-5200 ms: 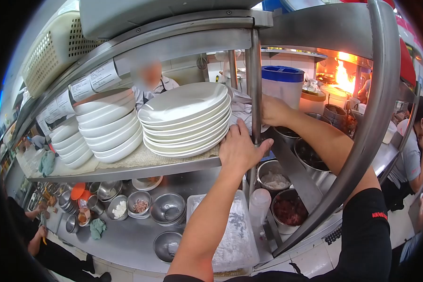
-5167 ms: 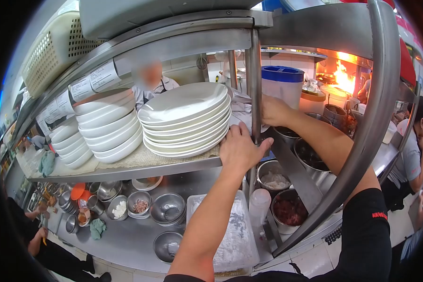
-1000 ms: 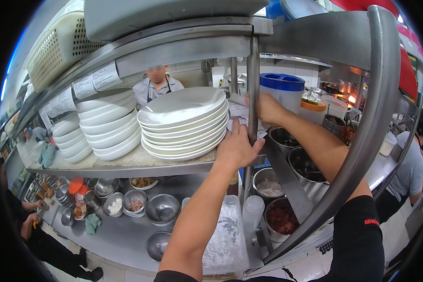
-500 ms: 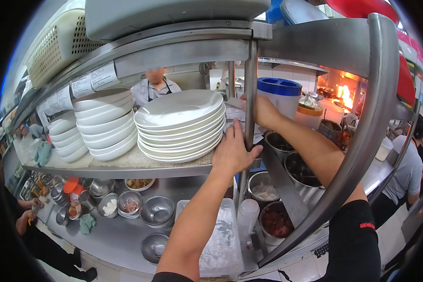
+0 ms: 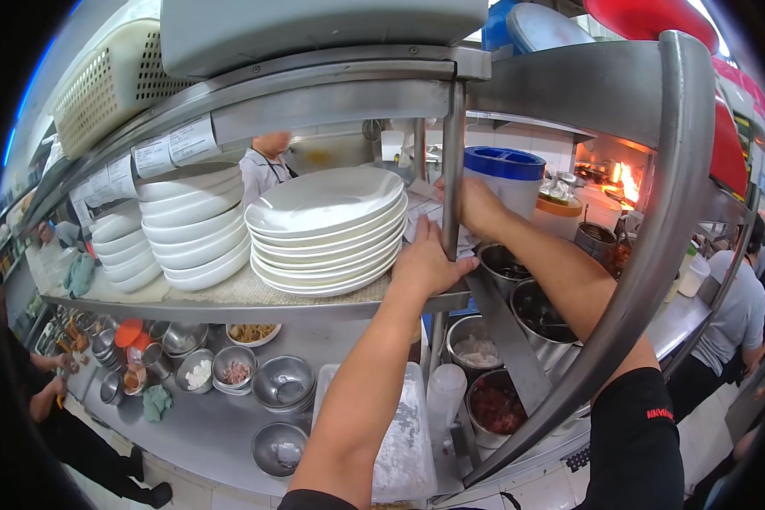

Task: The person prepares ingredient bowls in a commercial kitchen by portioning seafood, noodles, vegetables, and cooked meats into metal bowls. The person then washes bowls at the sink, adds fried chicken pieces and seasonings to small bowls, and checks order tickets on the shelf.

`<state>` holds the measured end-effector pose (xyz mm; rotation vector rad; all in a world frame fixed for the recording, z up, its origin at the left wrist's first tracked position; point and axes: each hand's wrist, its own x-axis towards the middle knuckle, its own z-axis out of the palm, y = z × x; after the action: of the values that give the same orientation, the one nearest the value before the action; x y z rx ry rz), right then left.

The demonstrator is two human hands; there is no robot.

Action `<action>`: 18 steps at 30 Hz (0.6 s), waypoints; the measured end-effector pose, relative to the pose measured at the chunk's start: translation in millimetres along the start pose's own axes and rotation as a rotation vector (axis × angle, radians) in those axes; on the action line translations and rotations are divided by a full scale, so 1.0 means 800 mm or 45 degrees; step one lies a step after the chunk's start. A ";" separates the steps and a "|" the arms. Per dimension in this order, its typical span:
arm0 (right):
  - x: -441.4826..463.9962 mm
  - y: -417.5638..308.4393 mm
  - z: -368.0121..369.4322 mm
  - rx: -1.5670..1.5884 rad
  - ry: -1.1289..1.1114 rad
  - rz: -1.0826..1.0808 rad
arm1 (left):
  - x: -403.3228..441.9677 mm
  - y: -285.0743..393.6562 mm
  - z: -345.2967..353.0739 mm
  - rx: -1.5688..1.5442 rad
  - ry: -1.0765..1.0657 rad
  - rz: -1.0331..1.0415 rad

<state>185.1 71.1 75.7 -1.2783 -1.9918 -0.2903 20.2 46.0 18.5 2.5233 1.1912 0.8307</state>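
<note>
My left hand [image 5: 429,265] rests at the right end of the metal shelf [image 5: 340,308], fingers stretched over white paper slips [image 5: 421,204] and thumb spread apart. Just left of it stands a stack of white oval plates [image 5: 327,204]. My right hand [image 5: 476,208] reaches around behind the upright metal post [image 5: 454,161]. Its fingertips seem pinched at the edge of the slips, though the post hides part of the fingers.
Stacked white bowls [image 5: 191,221] stand left of the plates. Below are steel bowls [image 5: 285,382], a white-dusted tub [image 5: 404,442] and a squeeze bottle [image 5: 446,395]. A curved metal rail [image 5: 676,170] crosses near my right arm. Flames [image 5: 627,183] burn at the back right. Other people work around.
Both hands stay near the slips, with my left fingers slightly shifted. The person behind the shelf has moved left and turned. The view has moved slightly.
</note>
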 end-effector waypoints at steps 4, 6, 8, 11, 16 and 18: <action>0.000 -0.001 0.002 0.032 0.037 0.085 | -0.014 0.002 0.007 0.139 0.041 -0.054; 0.001 -0.003 0.002 0.083 0.057 0.094 | -0.021 0.001 0.011 0.171 0.102 -0.043; -0.001 -0.003 0.004 0.149 0.113 0.064 | -0.022 0.002 0.011 0.143 0.091 -0.055; -0.003 -0.003 0.002 -0.031 0.155 -0.098 | -0.025 -0.001 0.017 0.146 0.151 -0.028; -0.007 -0.004 -0.001 -0.217 0.074 -0.022 | -0.034 -0.001 0.016 0.109 0.223 0.018; -0.009 0.000 -0.001 -0.322 0.026 -0.028 | -0.039 0.000 0.016 0.110 0.245 0.018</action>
<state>187.1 65.6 71.8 -1.4027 -1.9999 -0.5790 11.6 23.0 -4.4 2.5700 1.2942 1.0686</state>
